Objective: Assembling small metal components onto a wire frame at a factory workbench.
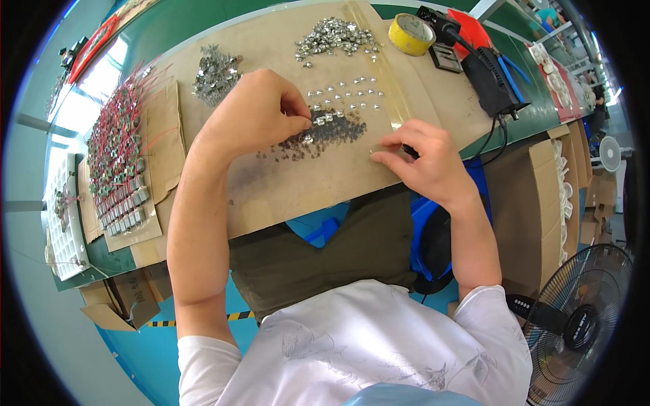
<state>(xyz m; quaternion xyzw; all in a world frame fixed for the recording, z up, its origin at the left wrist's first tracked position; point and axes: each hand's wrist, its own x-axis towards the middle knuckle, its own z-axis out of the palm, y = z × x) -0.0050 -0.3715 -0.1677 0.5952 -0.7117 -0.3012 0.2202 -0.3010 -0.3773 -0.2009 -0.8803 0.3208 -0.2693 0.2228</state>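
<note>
My left hand (261, 111) reaches over the cardboard-covered table. Its thumb and index finger are pinched together at the left end of a short row of small shiny metal pieces (329, 118). Whatever sits in that pinch is hidden or too small to name. This row lies on a patch of small dark bits (338, 132), with one more shiny piece (309, 139) below it. Off to the right, above the cardboard, my right hand (428, 159) is curled, thumb and index fingertips close together. A tiny pale speck shows at those tips, its kind unclear.
Spaced rows of shiny pieces (345, 91) lie beyond, below a larger pile (335, 37). Grey metal parts (215, 73) are heaped at left, near red-wired components (118, 159). Yellow tape (412, 35) and a black device (491, 81) with cables stand right. A fan (579, 325) is lower right.
</note>
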